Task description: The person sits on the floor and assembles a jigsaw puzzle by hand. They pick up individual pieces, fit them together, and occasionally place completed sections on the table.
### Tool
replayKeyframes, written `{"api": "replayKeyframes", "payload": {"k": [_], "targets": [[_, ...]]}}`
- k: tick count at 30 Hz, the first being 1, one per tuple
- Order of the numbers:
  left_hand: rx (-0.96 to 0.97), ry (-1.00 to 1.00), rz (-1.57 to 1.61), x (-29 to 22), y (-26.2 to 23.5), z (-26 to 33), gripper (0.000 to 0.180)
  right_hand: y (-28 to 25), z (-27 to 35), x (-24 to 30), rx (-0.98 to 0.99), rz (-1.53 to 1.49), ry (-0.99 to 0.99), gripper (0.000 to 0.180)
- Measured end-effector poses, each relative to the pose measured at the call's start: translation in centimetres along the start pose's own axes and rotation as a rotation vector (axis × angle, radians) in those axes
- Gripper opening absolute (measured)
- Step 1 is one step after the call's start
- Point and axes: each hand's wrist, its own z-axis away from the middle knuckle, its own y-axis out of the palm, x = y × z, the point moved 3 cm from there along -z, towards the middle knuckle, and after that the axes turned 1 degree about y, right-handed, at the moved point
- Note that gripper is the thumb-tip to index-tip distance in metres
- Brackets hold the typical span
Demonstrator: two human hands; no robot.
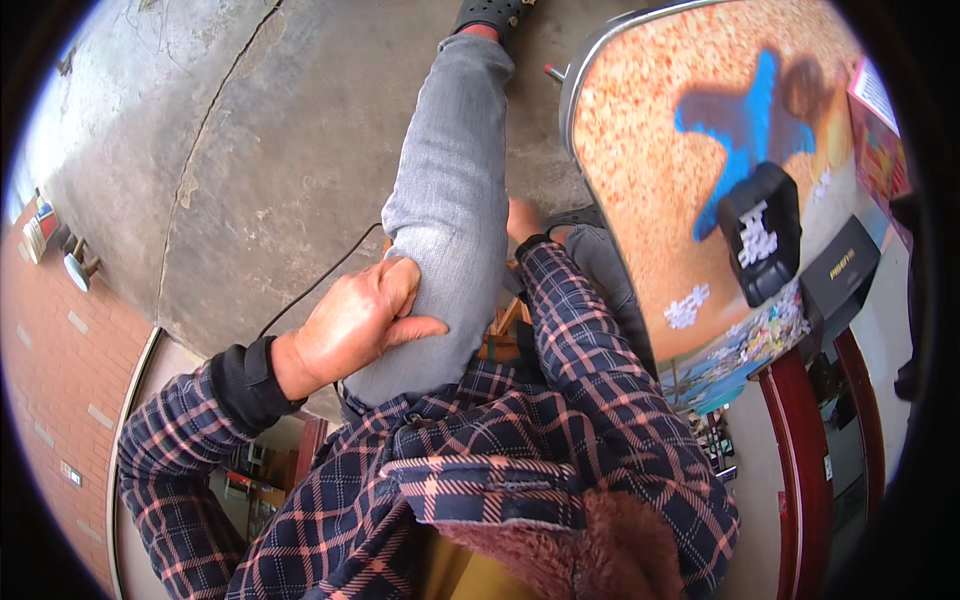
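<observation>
The left hand (350, 322) lies flat against the grey denim trouser leg (450, 200), its fingers (400, 285) wrapped loosely round the outer side of the thigh and the thumb pressed along it lower down; they hold the cloth and nothing else. The leg's long axis runs from the lap up and away toward a black perforated clog (490, 12) on the cracked concrete floor (250, 150). The right hand (522, 220) is mostly hidden behind the leg, so I cannot tell its grip. To its right, the orange speckled round counter (650, 180) carries a black tray of jigsaw pieces (760, 235).
</observation>
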Motion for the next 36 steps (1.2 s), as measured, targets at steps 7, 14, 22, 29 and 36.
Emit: {"api": "replayKeyframes", "payload": {"k": [7, 14, 22, 29, 36], "targets": [[-0.040, -0.097, -0.012, 1.6, -0.4, 0.4, 0.044, -7.4, -3.7, 9.4, 0.588, 1.325, 0.067, 0.017], [-0.128, -0.156, 0.008, 2.4, -0.4, 2.0, 0.047, -4.1, -4.9, 2.3, -0.012, 0.290, 0.273, 0.025], [-0.021, -0.204, 0.052, 1.4, 0.1, 2.9, 0.047, 2.2, 4.0, -0.3, -0.450, -0.133, 0.717, 0.040], [-0.053, -0.062, -0.028, 1.4, 0.1, 3.0, 0.043, 3.3, 0.4, 1.7, -0.608, -0.176, 0.654, 0.020], [-0.078, -0.085, -0.047, 1.7, 0.6, 3.3, 0.046, 3.5, -0.3, 2.2, -0.551, -0.129, 0.702, 0.024]]}}
